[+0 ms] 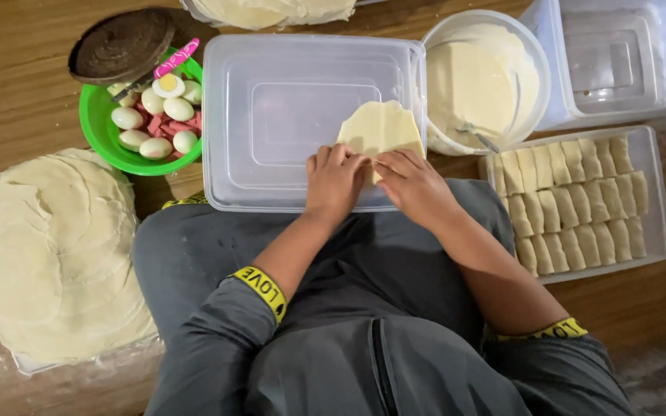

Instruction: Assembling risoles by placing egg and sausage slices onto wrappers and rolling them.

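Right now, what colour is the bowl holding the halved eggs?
Bright green bowl, clearest in the head view.

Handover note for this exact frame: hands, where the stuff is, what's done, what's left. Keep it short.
Left hand and right hand: both pressing down on the near edge of a pale wrapper sheet, fingers curled over it mid-fold; the filling is hidden.
The sheet lies on an upturned clear lid across the lap.
Done: three rows of finished rolls in the clear tray on the right.
Left: a stack of wrappers on the left; green bowl with halved eggs and pink pieces; white bowl of batter with a spoon in it.
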